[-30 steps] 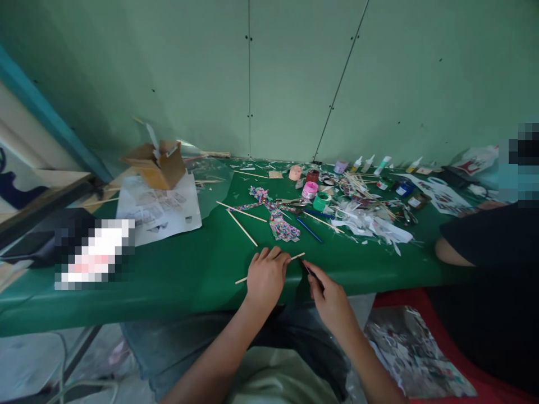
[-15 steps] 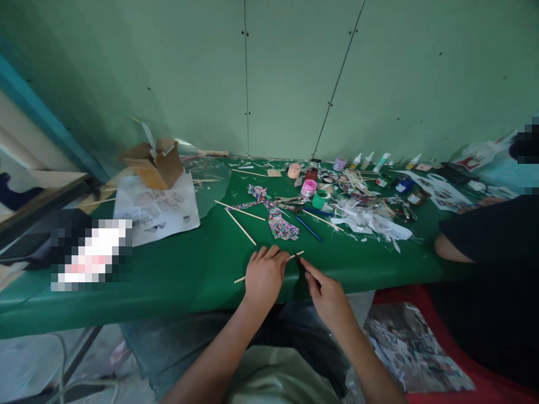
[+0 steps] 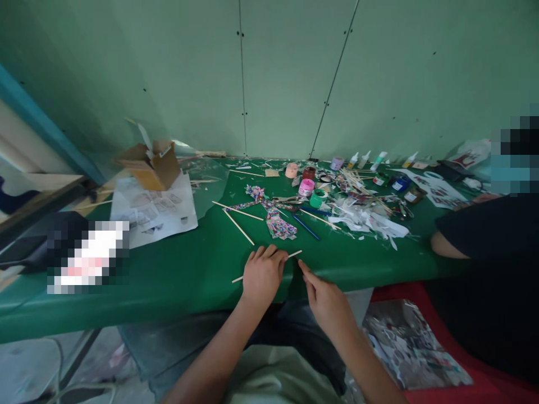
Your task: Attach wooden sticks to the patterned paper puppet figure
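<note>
My left hand (image 3: 263,273) is closed over a thin wooden stick (image 3: 295,254), pressing it near the front edge of the green table. Both ends of the stick stick out from under the hand. Just right of the stick's far end is my right hand (image 3: 324,289), its index finger stretched forward and the other fingers curled in. Something small and dark seems to lie under those fingers, too hidden to name. Beyond my hands lies a figure covered in colourful specks (image 3: 280,223), with two more sticks (image 3: 239,227) beside it and a blue pen-like rod (image 3: 307,226) to its right.
Open paint jars (image 3: 306,187), a heap of white paper scraps (image 3: 366,219) and glue bottles (image 3: 379,161) spread along the back right. A cardboard box (image 3: 156,171) stands on printed sheets (image 3: 177,210) at left. Another person's dark sleeve (image 3: 484,227) is close on the right.
My right fingertips have drawn slightly away from the stick, and the dark thing in them shows less. My left hand keeps its hold on the stick. The whole view has shifted a little.
</note>
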A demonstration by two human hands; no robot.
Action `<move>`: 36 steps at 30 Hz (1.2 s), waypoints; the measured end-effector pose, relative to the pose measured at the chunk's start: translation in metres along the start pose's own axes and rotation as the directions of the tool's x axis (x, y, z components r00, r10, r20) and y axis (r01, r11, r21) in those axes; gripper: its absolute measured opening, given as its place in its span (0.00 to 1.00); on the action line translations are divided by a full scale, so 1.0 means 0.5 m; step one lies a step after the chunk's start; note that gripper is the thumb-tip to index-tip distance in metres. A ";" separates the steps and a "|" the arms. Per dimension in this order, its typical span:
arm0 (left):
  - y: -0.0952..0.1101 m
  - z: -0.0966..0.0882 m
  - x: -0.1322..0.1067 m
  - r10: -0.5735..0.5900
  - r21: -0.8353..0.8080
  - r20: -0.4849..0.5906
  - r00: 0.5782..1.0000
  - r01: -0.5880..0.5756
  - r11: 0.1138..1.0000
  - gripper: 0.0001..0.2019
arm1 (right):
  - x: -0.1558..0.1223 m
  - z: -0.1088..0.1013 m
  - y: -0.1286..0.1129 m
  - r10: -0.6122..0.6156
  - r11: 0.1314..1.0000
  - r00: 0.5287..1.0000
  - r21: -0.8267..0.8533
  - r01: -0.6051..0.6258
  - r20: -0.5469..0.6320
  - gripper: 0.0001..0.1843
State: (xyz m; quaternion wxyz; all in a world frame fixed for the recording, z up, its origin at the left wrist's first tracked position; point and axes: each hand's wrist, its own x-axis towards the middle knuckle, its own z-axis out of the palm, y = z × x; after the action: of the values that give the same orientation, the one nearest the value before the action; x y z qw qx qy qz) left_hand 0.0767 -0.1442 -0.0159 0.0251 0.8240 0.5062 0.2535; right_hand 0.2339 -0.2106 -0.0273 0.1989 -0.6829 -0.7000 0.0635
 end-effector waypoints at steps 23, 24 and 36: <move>0.000 -0.005 0.021 -0.007 -0.005 0.072 0.997 0.007 1.000 0.10 | 0.009 0.011 -0.008 0.111 0.960 0.994 0.258 -0.109 0.009 0.24; 0.000 -0.005 0.021 -0.010 -0.005 0.073 0.997 0.010 1.000 0.10 | 0.010 0.009 -0.010 0.117 0.965 0.993 0.234 -0.120 0.027 0.24; -0.001 -0.006 0.020 -0.014 -0.011 0.065 0.998 0.014 1.000 0.10 | 0.018 -0.012 -0.025 0.141 0.986 0.985 0.072 -0.148 0.104 0.25</move>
State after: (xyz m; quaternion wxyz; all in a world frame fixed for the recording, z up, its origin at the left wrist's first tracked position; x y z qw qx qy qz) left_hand 0.0788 -0.1364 -0.0097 0.0479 0.8280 0.5094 0.2293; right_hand 0.2245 -0.2036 -0.0154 0.1859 -0.7195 -0.6545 0.1392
